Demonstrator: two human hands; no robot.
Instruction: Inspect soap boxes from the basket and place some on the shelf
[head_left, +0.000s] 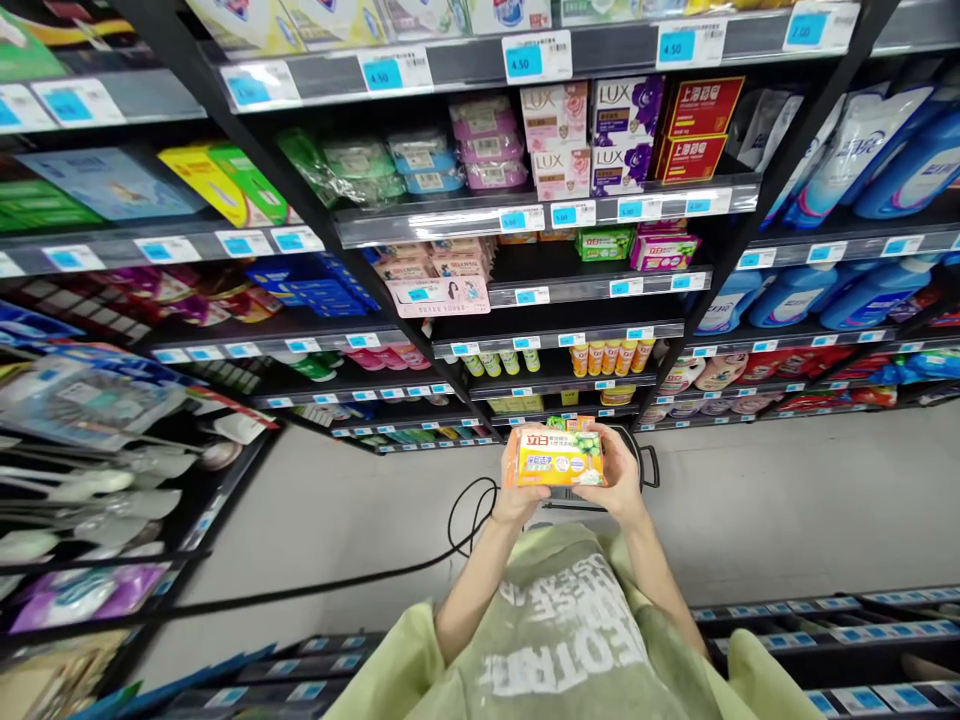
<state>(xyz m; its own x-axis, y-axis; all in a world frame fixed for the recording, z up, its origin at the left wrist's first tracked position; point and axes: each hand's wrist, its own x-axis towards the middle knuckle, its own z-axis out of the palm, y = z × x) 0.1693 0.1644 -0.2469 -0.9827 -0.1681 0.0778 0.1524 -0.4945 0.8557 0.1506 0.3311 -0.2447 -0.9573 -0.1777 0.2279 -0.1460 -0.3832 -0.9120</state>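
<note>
Between both hands, in front of my chest, is a yellow and orange wrapped pack of laundry soap [561, 462] with red lettering and green fruit printed on it. My left hand [523, 480] grips its left end, thumb along the lower edge. The right end sits in my right hand [619, 475], fingers bent around it. Just behind the pack, a second green and orange pack [574, 424] shows only its top; I cannot tell whether it is held too. A dark object with a black handle [651, 466] is partly hidden behind my right hand.
Shelves ahead hold LUX soap boxes [559, 145], red soap boxes [694, 130], green soap packs [604, 243] and orange bottles [611, 357]. Blue detergent bottles [799, 297] stand at right. Kitchen utensils [112, 490] hang at left. A black cable [322, 587] crosses above the grey floor [750, 500].
</note>
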